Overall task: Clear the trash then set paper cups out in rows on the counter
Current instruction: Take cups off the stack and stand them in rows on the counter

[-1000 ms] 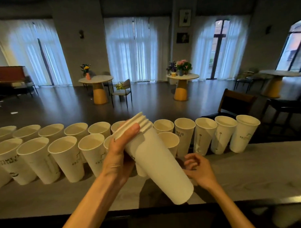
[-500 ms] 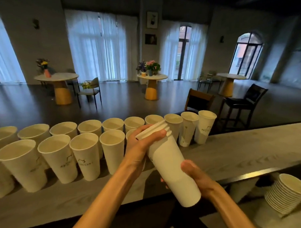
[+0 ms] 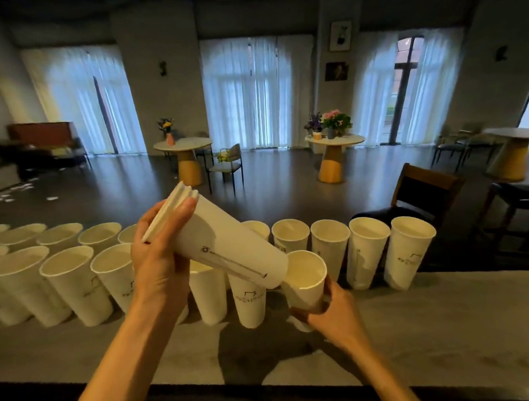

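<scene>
Nearest: surface (image 3: 411,330), grey, bearing the cups. Right hand (image 3: 336,314) grips a single cup (image 3: 305,278) at the near row's open end, apparently not yet set down. Left hand (image 3: 157,264) grips a tilted stack of cups (image 3: 228,240) above the rows. Near row (image 3: 71,282): partly filled, right side of surface bare. Far row (image 3: 370,247): runs further right. Beyond: floor with paper scraps (image 3: 23,190) at far left, so trash may remain.
</scene>
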Demonstrator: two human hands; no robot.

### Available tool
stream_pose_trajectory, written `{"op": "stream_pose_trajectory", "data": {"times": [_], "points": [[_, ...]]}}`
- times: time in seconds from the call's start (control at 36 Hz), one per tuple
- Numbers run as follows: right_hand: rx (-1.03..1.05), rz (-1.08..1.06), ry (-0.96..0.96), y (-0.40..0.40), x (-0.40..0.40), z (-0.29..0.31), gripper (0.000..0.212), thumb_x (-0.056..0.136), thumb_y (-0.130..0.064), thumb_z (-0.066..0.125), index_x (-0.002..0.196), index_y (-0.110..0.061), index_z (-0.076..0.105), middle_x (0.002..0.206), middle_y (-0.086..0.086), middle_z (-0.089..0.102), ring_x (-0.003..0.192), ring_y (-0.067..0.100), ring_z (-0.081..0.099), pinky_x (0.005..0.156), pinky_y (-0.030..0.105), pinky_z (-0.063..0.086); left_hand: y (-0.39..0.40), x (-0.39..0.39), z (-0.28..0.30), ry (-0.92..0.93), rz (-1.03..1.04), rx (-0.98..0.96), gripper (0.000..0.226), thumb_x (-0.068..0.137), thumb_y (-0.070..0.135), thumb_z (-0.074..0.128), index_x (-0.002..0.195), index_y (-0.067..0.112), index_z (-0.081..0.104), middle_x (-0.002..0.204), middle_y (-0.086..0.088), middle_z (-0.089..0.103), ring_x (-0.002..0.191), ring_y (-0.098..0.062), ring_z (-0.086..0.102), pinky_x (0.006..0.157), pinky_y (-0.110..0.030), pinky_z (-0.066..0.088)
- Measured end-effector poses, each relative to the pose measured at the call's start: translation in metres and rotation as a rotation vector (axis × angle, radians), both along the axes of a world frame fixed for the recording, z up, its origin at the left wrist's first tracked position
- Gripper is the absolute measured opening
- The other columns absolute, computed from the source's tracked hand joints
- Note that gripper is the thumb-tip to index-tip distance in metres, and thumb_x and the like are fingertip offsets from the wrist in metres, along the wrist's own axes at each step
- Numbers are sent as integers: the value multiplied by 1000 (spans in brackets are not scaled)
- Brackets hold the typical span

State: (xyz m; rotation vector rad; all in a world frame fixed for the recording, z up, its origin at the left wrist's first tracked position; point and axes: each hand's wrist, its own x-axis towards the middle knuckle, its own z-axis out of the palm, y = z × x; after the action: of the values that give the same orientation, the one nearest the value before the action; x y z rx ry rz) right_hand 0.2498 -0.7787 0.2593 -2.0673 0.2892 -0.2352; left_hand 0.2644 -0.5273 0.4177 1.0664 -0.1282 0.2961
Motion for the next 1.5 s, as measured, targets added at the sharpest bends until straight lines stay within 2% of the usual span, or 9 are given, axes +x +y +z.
{"op": "stream_pose_trajectory", "data": {"times": [0.22,0.36,0.53,0.61,0.75,0.86,0.97,1.22,1.5], "points": [[61,61,-3,2,15,-2,91,59,-50,89,137,-34,45,136,-8,58,128,17,52,103,43,46,-5,-16,-3,20,-40,59,49,49,52,91,92,30,80,97,0,73,87,-12,68,78,-35,55],[94,101,90,-5,23,-2,66,75,-35,83,132,-24,52,127,0,63,121,21,58,103,47,48,-40,-24,-14,47,-101,145,87,54,50,84,129,12,63,126,-21,66,105,-30,67,84,-44,57],[215,-35,-87,-46,-9,3,22,85,-5,69,100,-21,66,94,0,69,95,27,67,75,27,57,-91,-28,-23,85,-270,191,86,46,49,83,127,29,62,122,-11,67,88,-18,72,68,-32,60],[503,96,-93,-62,-25,18,12,96,-23,63,100,-19,73,98,6,75,102,35,68,86,45,58,-124,-27,-27,101,-358,233,94,44,51,81,133,37,54,123,-3,61,92,-22,71,68,-32,60],[884,389,36,-84,-46,33,87,67,-80,64,119,-11,70,113,26,68,103,42,66,91,52,54,-162,-18,-32,63,-468,320,91,48,49,84,135,42,56,128,-4,58,92,-17,72,72,-31,60],[804,395,46,-91,-54,32,128,45,-71,87,142,0,43,130,33,57,120,50,55,103,68,40,-172,-7,-28,23,-429,450,91,47,55,82,135,41,60,127,0,61,93,-10,71,70,-25,60],[595,409,-22,-97,-55,50,113,17,-67,91,109,-11,55,88,-3,78,82,11,74,66,24,59,-174,-4,-29,-56,-342,566,95,43,60,85,133,39,64,106,26,72,103,2,67,79,-17,58],[194,241,-15,-105,-37,27,99,43,-55,94,131,-39,51,126,-19,63,118,4,59,98,35,53,-159,9,-9,-53,-98,405,79,49,54,89,123,38,68,122,15,67,113,-13,64,92,-42,61],[228,92,-32,-94,-10,-2,80,54,-32,95,119,-41,51,116,-20,61,116,12,58,98,41,52,-114,15,30,-50,-98,151,73,61,45,85,127,20,68,113,-1,70,97,-14,66,75,-27,57]]}}
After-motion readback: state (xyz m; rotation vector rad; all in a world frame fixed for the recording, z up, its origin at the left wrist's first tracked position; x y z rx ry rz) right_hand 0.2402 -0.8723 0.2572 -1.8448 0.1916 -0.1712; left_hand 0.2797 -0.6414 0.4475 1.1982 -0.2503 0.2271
